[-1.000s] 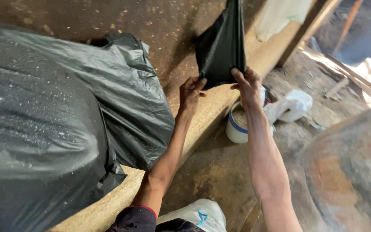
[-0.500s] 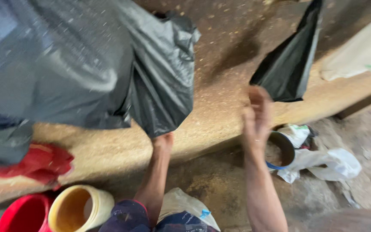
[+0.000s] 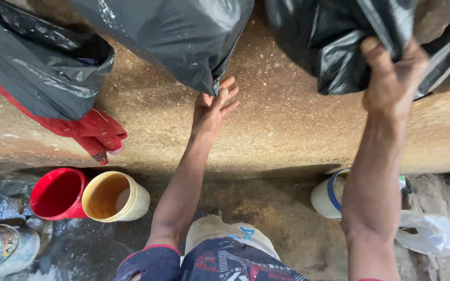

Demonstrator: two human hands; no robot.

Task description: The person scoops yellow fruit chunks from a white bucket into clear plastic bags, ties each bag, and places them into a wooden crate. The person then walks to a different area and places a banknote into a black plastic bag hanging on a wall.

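Right hand [image 3: 391, 78], upper right of frame, fist closed on a bunched fold of black plastic sheet [image 3: 313, 47], prob. light, limp & slick so best gripped by gathered edge, w/ left hand [image 3: 214, 106] open-fingered, flat at center sheet [image 3: 183, 36] edge.

Seen from a single head-worn camera looking steeply down and close in: both forearms rise from the frame's bottom edge toward a brown ledge [image 3: 287, 125] across the middle, with the dirt floor [image 3: 282, 224] along the bottom.
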